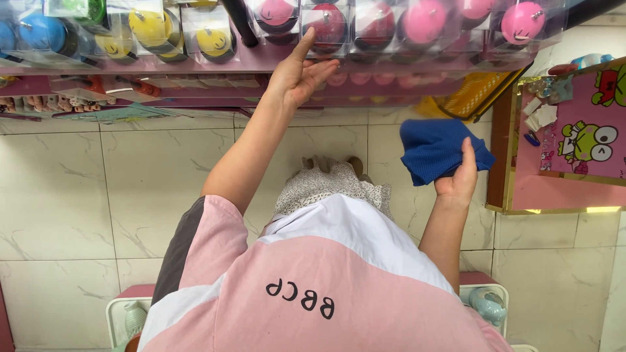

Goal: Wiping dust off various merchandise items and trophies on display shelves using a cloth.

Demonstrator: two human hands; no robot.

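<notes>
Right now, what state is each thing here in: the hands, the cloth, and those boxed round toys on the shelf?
left hand: open, fingers raised to the shelf edge, index fingertip on a clear box
right hand: closed around the blue cloth
blue cloth: bunched, held up off the floor
clear boxes of round toys: closed, lined up on the pink shelf

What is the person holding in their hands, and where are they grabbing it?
The right hand holds a folded blue cloth, pinched at its lower right edge. The left hand holds nothing; its fingers touch a clear boxed red ball on the shelf.
</notes>
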